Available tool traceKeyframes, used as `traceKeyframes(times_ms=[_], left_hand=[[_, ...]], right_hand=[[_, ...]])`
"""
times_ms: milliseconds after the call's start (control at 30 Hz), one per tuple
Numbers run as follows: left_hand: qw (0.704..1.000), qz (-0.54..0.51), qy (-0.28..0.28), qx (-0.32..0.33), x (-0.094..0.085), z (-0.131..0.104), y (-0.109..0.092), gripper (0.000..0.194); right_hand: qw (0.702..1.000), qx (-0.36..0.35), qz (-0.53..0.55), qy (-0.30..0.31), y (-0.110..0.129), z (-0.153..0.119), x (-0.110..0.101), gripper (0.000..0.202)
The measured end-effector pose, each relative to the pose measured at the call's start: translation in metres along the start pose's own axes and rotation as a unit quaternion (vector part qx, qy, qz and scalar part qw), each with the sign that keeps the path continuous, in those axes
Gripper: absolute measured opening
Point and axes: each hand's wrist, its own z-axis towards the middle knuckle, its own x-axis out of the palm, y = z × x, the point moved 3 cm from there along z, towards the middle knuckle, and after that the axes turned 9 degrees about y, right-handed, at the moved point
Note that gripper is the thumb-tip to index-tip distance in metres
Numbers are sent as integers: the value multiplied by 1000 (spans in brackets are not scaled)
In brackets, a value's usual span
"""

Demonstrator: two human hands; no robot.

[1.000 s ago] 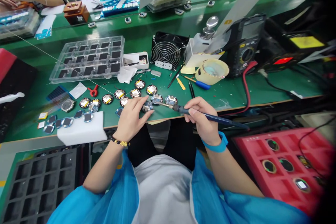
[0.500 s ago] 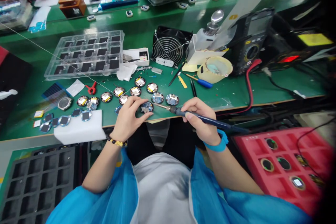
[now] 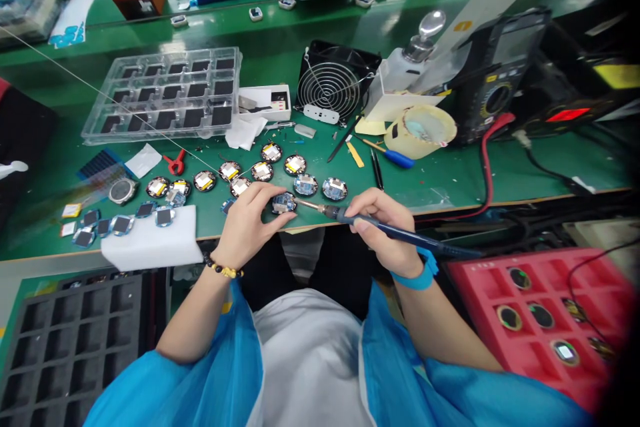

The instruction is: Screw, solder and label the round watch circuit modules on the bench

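Observation:
Between thumb and fingers my left hand (image 3: 253, 221) grips a small round circuit board (image 3: 284, 203) at the front edge of the green bench. My right hand (image 3: 383, 228) is closed around the handle of a soldering iron (image 3: 395, 230). The iron's tip points left and meets the right edge of that board; whether it touches I cannot tell. Two similar blue boards, one of them a round board (image 3: 335, 189), lie just beyond the iron. Several round modules with yellow-edged parts, such as one module (image 3: 263, 171), lie behind my left hand. A thin wire (image 3: 150, 125) stretches in from the left.
Behind stand a clear compartment tray (image 3: 163, 97), a fan (image 3: 333, 83), a cream cup (image 3: 421, 132) and a multimeter (image 3: 505, 73). Red pliers (image 3: 175, 162) and white foam (image 3: 150, 247) lie left. A red foam tray (image 3: 530, 347) sits low right, a black tray (image 3: 75, 347) low left.
The view has shifted slightly, so the bench things sit a little differently in the picture. Both hands keep the same hold on the board and the iron.

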Motion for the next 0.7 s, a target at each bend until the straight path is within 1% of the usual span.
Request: traceKeyframes(times_ms=[367,700], left_hand=[[1000,-2,-6,8,-1,0,-1,35],[1000,2,-6,-2,-2,0,-1,34]], right_hand=[[1000,-17,11,4,-2,1,1,23],[999,-41,24,6,-5,0,0,16]])
